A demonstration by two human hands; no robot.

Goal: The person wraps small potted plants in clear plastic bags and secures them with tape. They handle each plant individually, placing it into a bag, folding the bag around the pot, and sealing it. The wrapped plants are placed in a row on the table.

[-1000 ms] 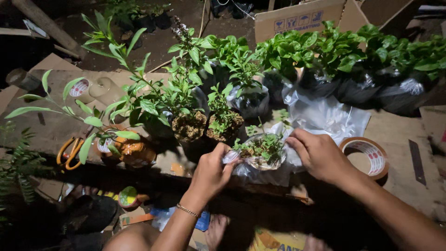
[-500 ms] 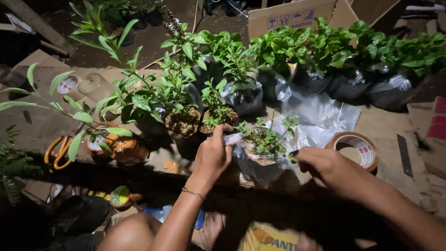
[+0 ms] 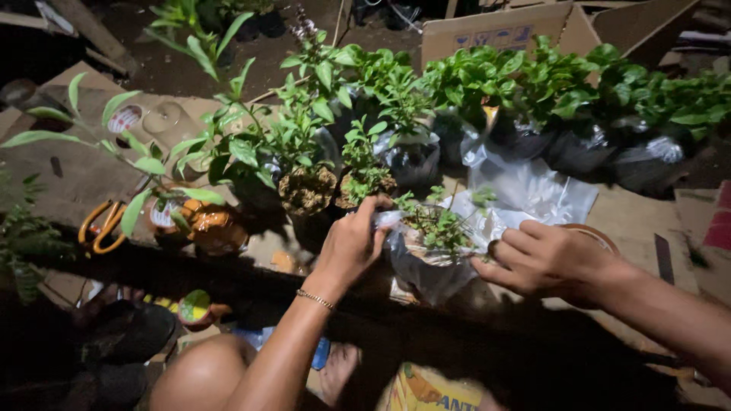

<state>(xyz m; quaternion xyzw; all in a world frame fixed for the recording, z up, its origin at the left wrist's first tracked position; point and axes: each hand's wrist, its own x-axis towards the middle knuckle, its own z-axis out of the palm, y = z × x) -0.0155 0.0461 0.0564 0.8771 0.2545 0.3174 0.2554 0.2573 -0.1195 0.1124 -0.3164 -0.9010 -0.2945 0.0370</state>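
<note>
Your left hand (image 3: 352,245) pinches the rim of the clear plastic seedling bag (image 3: 426,262); your right hand (image 3: 550,260) grips its other side, fingers pressed together.

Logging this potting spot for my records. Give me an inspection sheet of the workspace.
Surface: flattened cardboard on the ground.
Job's things: small seedling in a clear plastic bag.
Clutter: orange scissors, tape roll, loose plastic sheet.
Hands: left hand pinches the bag's rim; right hand holds its other side.
Cables: nothing seen.
Surroundings: row of bagged plants, cardboard box, dark soil.
</note>
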